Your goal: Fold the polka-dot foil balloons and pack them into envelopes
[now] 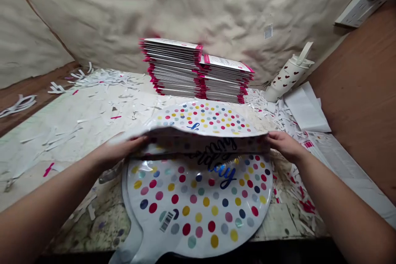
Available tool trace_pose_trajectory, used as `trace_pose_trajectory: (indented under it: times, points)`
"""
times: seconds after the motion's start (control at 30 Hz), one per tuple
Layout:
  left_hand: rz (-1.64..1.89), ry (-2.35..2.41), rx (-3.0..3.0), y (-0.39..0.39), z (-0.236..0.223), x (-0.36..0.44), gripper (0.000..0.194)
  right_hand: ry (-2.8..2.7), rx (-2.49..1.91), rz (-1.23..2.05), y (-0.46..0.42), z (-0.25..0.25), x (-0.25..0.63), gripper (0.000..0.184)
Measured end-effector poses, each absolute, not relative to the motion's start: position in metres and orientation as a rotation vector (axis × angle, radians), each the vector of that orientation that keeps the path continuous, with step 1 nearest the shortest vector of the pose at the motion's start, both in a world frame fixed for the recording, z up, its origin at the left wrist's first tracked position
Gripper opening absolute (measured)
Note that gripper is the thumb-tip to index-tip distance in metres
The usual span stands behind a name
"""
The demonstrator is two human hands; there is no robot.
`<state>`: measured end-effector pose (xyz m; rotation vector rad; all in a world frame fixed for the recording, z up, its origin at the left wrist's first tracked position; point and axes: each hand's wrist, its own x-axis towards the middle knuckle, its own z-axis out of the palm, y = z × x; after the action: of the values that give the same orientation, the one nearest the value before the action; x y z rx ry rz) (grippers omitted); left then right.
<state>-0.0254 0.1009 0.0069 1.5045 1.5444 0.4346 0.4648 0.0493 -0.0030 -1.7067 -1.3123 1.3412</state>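
Observation:
A flat foil balloon with coloured polka dots and blue birthday lettering lies in front of me. Its tail points toward the lower left, and a barcode sticker sits near it. A second pale edge and tail show beneath, so more than one balloon seems stacked. My left hand pinches the left end of a raised, folded edge across the balloon's middle. At the right end of that same edge my right hand is closed on it. The lifted part is shaded and hides some of the lettering.
Two piles of pink-edged flat packs stand at the back. On the right are a white tumbler with hearts, white papers and a wall socket. Paper shreds litter the worktop.

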Motion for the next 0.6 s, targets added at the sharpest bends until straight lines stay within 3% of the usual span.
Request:
trace_pose_trajectory:
  times: [0.27, 0.43, 0.53, 0.6]
  points:
    - [0.46, 1.659, 1.188, 0.12, 0.0, -0.007, 0.054, -1.043, -1.905, 1.292, 0.1, -0.008, 0.449, 0.027]
    - [0.515, 1.743, 1.295, 0.116, 0.004, -0.011, 0.045, -1.077, -1.972, 1.215, 0.1, -0.008, 0.443, 0.021]
    - [0.615, 1.934, 1.644, 0.105, 0.011, 0.001, 0.034, -1.14, -2.062, 1.046, 0.102, -0.012, 0.437, 0.023]
    - [0.609, 1.889, 2.131, 0.091, 0.013, 0.017, 0.04, -1.217, -2.124, 0.925, 0.104, -0.011, 0.436, 0.023]
